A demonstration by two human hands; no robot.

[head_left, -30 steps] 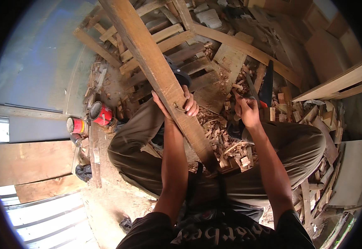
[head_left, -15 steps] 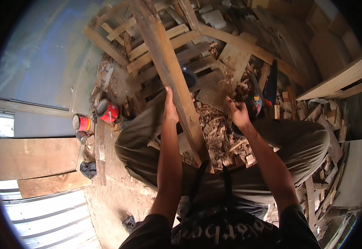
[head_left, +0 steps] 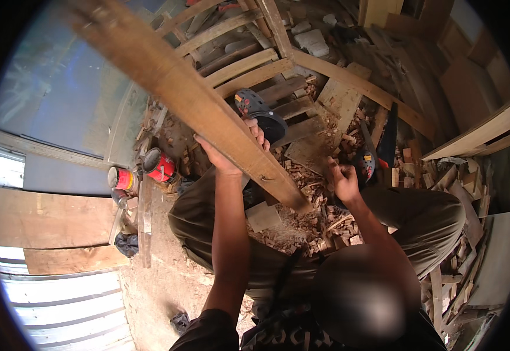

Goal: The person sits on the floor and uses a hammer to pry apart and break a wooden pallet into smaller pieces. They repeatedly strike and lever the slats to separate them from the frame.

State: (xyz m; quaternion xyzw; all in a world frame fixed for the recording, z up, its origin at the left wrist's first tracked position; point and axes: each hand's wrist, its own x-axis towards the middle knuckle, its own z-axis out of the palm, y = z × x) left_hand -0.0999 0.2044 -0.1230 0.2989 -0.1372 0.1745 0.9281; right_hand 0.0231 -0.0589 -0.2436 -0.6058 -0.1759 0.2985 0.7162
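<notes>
A long wooden beam slants up from between my knees toward the far left. My left hand is closed around its lower half, thumb on the left edge and fingertips showing past the right edge. To the right of the beam, apart from it, my right hand has its fingers curled. Whatever it may hold is too dark and small to name. Below both hands lie wood chips and a small wood block. A dark clog shows just beyond my left hand, another clog beside my right.
Two red paint cans stand to the left. At the back lie slatted wooden frames. A handsaw-like dark blade leans at the right, near stacked boards. A blurred round shape covers part of my lap.
The beam has swung, its far end going left and its near end lifting to the right. My left fingers now wrap it. A blurred shape has appeared low in view.
</notes>
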